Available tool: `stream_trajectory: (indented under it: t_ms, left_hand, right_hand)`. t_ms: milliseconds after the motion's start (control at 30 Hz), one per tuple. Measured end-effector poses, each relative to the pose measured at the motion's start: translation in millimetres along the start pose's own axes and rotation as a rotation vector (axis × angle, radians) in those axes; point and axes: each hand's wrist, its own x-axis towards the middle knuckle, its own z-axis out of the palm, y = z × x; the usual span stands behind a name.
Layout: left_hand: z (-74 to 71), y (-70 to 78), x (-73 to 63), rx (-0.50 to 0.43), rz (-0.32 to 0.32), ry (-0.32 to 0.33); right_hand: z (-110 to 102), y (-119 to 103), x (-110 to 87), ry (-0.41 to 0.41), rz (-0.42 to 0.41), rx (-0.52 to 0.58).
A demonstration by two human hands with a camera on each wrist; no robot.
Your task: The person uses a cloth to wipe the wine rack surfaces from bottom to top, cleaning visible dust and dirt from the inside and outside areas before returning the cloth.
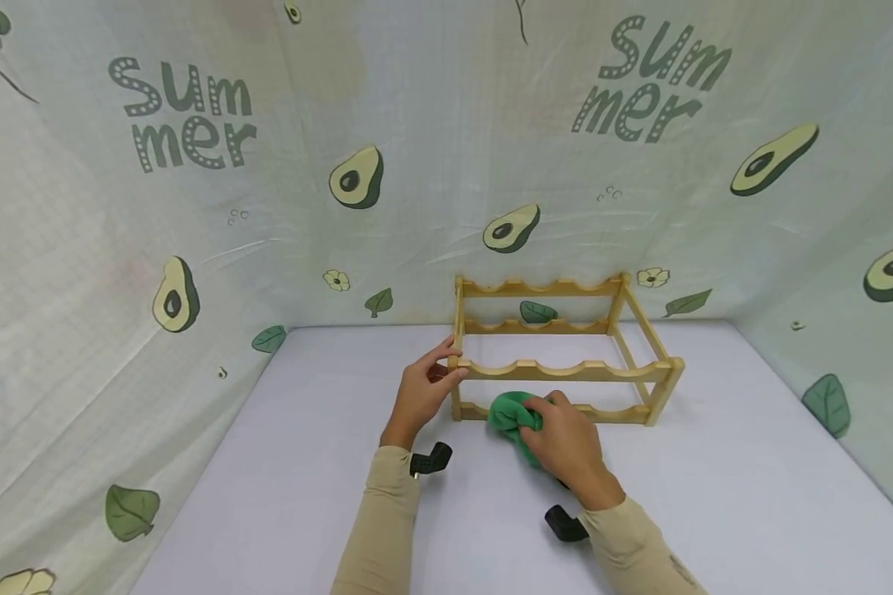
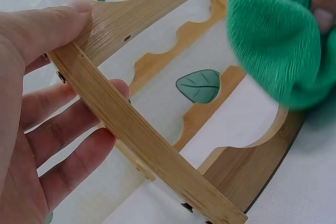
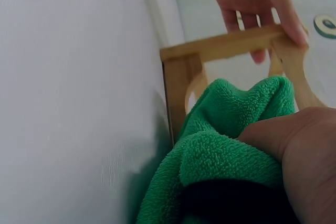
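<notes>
A light wooden bottle rack with scalloped rails stands on the white table, near the back wall. My left hand grips its front left corner. In the left wrist view the thumb lies on the upper front rail and the fingers reach behind the upright post. Bunched in my right hand is a green terry cloth, held against the lower front rail. In the right wrist view the cloth hides part of that rail and most of the fingertips.
A pale fabric backdrop printed with avocados and leaves hangs behind and along both sides of the white table. Black camera mounts sit on both wrists, over beige sleeves.
</notes>
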Motion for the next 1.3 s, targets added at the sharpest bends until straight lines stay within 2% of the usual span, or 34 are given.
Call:
stream_trajectory:
  t_ms: [300,567,867,1067,1200,1300]
  left_hand:
    - [-2.4,-2.7,-3.4,0.012,-0.015,-0.007]
    - [-0.4,0.1,-5.7,0.035,-0.035,-0.012]
    - [2.6,-2.0,-5.5,0.011,-0.03,-0.002]
    - [2.7,-1.2,-3.9,0.027,-0.033,-0.003]
    - [6.4,-20.8,2.1,0.045,-0.035,0.004]
    - [9.2,-36.6,5.3,0.039,-0.039,0.016]
  right_hand:
    - [-14.1,28.0,-9.3,-0.023,0.129,-0.006]
    - [-27.6,43.1,-11.5,-0.087,0.177,-0.018]
    - [-52.8,62.5,-16.3,-0.156,0.261,0.004]
    - [-66.9,85.0,-23.2,-0.14,0.303,0.036]
    - [-75.5,99.3,-26.3,-0.116,0.321,-0.004]
    - [-83.6,110.0,-28.6,-0.132,0.348,-0.038]
